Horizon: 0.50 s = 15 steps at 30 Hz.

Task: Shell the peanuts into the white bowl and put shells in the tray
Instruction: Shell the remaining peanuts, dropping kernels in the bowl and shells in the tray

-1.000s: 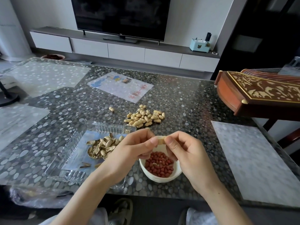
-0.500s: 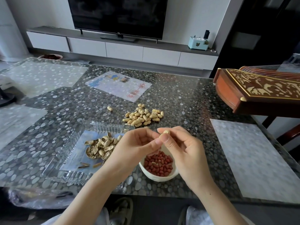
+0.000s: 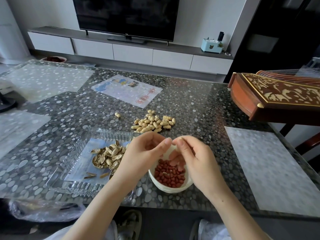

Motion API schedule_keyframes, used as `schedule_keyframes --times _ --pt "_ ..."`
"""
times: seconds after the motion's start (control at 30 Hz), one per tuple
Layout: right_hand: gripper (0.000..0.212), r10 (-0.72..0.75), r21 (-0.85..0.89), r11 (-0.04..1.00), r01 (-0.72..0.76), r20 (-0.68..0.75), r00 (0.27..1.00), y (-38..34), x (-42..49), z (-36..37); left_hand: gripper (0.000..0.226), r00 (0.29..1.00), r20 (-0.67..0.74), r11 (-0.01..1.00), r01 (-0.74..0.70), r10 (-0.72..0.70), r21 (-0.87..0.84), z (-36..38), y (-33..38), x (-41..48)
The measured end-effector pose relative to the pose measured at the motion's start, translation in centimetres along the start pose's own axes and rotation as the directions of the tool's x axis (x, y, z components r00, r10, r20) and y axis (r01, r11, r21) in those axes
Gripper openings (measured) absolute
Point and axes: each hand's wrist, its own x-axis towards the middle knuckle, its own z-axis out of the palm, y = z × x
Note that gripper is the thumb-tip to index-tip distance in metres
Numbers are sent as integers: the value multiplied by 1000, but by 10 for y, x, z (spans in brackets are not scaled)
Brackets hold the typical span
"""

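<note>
A white bowl (image 3: pixel 170 188) of red shelled peanuts sits near the table's front edge. Above its far rim my left hand (image 3: pixel 143 153) and my right hand (image 3: pixel 195 156) meet fingertip to fingertip. My right hand pinches a small piece of peanut shell (image 3: pixel 180 139); what my left hand's curled fingers hold is hidden. Left of the bowl stands a clear glass tray (image 3: pixel 69 163) holding a heap of empty shells (image 3: pixel 108 156). A pile of unshelled peanuts (image 3: pixel 153 122) lies beyond the hands, and one stray peanut (image 3: pixel 117 115) lies to its left.
A carved wooden zither (image 3: pixel 277 99) juts over the table's right edge. A printed sheet (image 3: pixel 126 90) lies under the table cover at the back. A crumpled plastic bag (image 3: pixel 43 212) hangs below the front left edge. A pale placemat (image 3: pixel 270 168) lies to the right.
My hands have stayed over the bowl's far rim, working the peanut between the fingertips; the shell piece now shows at my right fingertips. The camera has shifted a little.
</note>
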Motion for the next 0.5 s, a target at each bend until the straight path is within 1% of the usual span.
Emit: schedule_keyframes --times 0.07,0.13,0.23,0.37,0.5 --pt "17 30 -38 999 -28 61 998 1 -1 0 29 1000 -2 1000 -25 25 -9 0 0 0" --pt "13 37 -42 999 -33 82 996 1 -2 -1 28 1000 4 999 -27 27 20 1 1 0" --pt "19 -4 -64 998 11 107 994 -1 -3 -3 28 999 13 997 -35 34 63 2 2 0" --pt "16 -66 -140 987 80 102 993 -2 -5 -4 20 998 47 999 -53 52 4 3 2 0" --pt "18 -67 -126 988 84 130 989 -1 -6 -6 22 995 37 993 -93 90 69 4 3 0"
